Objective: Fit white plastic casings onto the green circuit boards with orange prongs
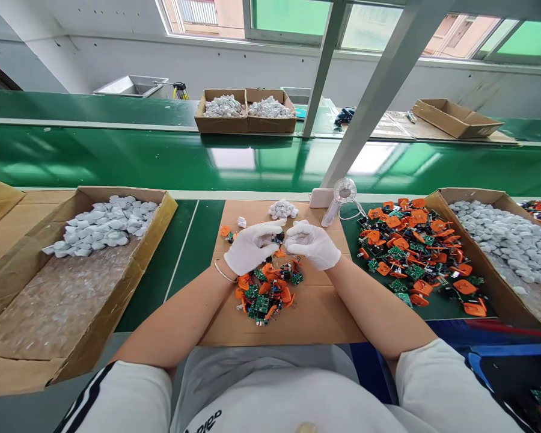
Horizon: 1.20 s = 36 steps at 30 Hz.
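Observation:
Both of my hands wear white gloves and meet over a brown cardboard sheet (329,300). My left hand (251,245) is curled, with a small dark electronic part (278,238) at its fingertips. Close beside it, my right hand (312,244) has its fingers bent together; whatever they hold is hidden. Below the hands lies a pile of green circuit boards with orange pieces and wires (265,291). Just beyond them sits a small heap of white plastic pieces (283,209). One loose white piece (241,222) and a loose orange piece (225,231) lie to the left.
A carton of white pieces (155,240) stands left, another carton (473,193) right. Beside the right one spreads a large pile of orange-and-green boards (410,246). A clear handheld fan (344,191) stands behind my right hand. Two filled boxes (246,125) sit across the green bench.

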Available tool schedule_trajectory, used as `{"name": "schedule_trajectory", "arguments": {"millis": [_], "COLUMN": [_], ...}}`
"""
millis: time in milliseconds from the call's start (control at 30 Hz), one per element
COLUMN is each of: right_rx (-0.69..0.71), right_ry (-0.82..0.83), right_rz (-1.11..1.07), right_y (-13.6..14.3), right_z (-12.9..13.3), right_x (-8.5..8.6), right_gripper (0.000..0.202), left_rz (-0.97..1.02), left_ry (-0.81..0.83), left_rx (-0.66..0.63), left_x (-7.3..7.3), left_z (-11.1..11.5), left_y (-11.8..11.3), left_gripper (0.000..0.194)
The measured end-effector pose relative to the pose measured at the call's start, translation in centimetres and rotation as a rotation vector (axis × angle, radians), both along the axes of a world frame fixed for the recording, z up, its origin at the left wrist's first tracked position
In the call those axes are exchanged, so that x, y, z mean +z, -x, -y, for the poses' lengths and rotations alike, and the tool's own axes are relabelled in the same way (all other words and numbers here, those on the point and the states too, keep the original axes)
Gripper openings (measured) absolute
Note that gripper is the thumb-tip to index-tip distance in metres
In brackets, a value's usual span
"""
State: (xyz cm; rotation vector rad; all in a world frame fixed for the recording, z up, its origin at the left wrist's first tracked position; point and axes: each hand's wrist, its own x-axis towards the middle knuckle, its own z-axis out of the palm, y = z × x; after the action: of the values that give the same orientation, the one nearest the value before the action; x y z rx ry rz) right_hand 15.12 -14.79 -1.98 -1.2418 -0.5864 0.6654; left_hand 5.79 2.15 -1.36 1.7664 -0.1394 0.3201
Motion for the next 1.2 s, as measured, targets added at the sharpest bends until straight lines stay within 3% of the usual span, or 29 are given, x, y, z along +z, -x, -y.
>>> {"name": "schedule_trajectory", "arguments": {"millis": [200, 400, 533, 767, 967, 1200], "right_rx": [0.047, 0.019, 0.116, 0.346, 0.368, 0.319], "right_ry": [-0.030, 0.022, 0.021, -0.048, -0.058, -0.057], "right_rz": [-0.028, 0.157, 0.014, -0.412, -0.404, -0.374], "right_y": [0.7, 0.4, 0.2, 1.1, 1.2, 1.6], "right_z": [0.0, 0.1, 0.0, -0.1, 0.1, 0.0], "right_x": [1.0, 1.4, 1.1, 0.4, 0.6, 1.1], "right_gripper": [0.027, 0.015, 0.018, 0.035, 0.038, 0.037], "left_rz": [0.071, 0.235, 0.320, 0.355, 0.361, 0.281], "left_ry": [-0.397, -0.647, -0.765, -0.748, -0.701, -0.697], "left_rx": [0.153, 0.122, 0.091, 0.068, 0.033, 0.008], "left_x": [0.2, 0.9, 1.4, 2.1, 2.0, 2.7], "left_z": [-0.1, -0.4, -0.5, -0.3, 0.0, -0.2], "left_y": [0.3, 0.5, 0.6, 1.2, 1.3, 1.3], "left_gripper": [0.033, 0.031, 0.026, 0.030, 0.027, 0.038]}}
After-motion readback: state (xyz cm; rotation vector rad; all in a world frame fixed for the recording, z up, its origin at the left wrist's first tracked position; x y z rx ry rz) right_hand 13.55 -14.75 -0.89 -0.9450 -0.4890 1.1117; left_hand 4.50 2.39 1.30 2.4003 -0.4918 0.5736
